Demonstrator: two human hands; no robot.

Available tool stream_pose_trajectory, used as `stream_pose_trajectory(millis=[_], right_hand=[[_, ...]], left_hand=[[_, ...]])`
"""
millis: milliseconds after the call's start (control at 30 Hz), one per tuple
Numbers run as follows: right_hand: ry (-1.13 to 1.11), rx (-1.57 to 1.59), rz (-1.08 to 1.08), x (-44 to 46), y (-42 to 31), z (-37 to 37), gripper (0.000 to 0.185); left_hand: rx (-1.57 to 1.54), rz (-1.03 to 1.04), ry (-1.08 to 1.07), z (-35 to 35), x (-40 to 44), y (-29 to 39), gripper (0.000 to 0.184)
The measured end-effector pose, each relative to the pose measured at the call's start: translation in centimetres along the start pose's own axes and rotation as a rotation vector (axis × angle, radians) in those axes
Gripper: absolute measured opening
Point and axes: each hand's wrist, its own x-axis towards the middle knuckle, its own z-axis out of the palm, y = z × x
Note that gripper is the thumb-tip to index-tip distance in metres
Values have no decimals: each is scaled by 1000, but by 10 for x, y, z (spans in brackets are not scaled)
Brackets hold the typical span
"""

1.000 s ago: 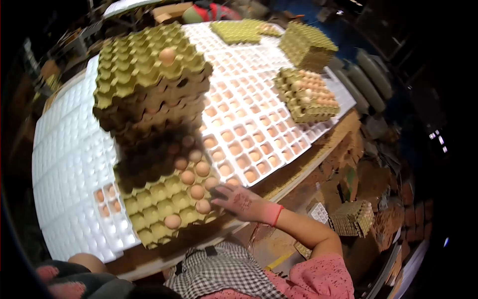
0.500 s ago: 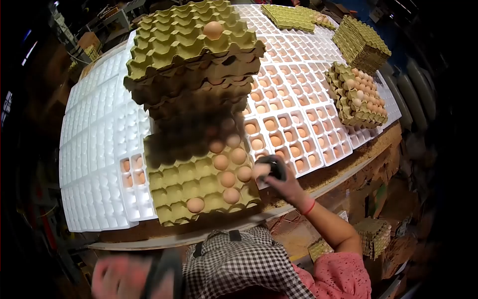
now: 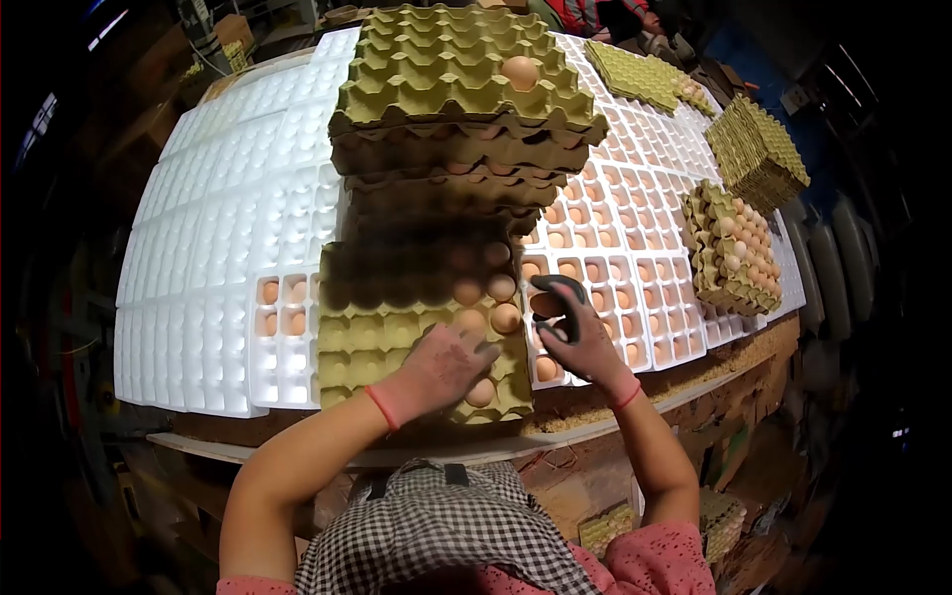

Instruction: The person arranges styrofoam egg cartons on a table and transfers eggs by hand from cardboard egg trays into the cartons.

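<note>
A yellowish pulp egg tray (image 3: 362,352) with several brown eggs in its right part lies in front of me. My left hand (image 3: 446,367), in a thin glove with dark fingertips, reaches over this tray. Its fingers curl down round an egg (image 3: 472,322), partly hidden by them. Another egg (image 3: 480,393) sits just below that hand. To the right, over the near corner of a white foam tray (image 3: 585,375), my right hand (image 3: 580,337) bends its dark-gloved fingers and thumb round a shaded egg (image 3: 545,303).
Behind the near tray rises a tall stack of pulp trays (image 3: 456,129) with one egg (image 3: 520,72) on top. White foam trays (image 3: 218,288) cover the left side. At right stand a filled egg stack (image 3: 734,248) and stacked pulp trays (image 3: 759,154). Another person (image 3: 605,15) is at the back.
My left hand has come up from the lower left onto the pulp tray. My right hand has moved with its egg from the pulp tray's edge over the foam tray. The view has shifted.
</note>
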Motion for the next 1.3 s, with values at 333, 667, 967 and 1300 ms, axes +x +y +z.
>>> stream_pose_trajectory(millis=[333,667,967,1300], right_hand=[[-119,-201,202,18,4,-2,53],[-133,247,-155,29,-54,57,72],[-562,-770,-581,100,-127,314,25],[-747,-819,-357,57,-131,337,34]], left_hand=[[-105,-239,238,-4,14,-29,25],[-800,-639,704,-58,-131,-63,56],[-386,-801,369,11,-264,-160,48],[-247,-404,495,65,-289,-157,55]])
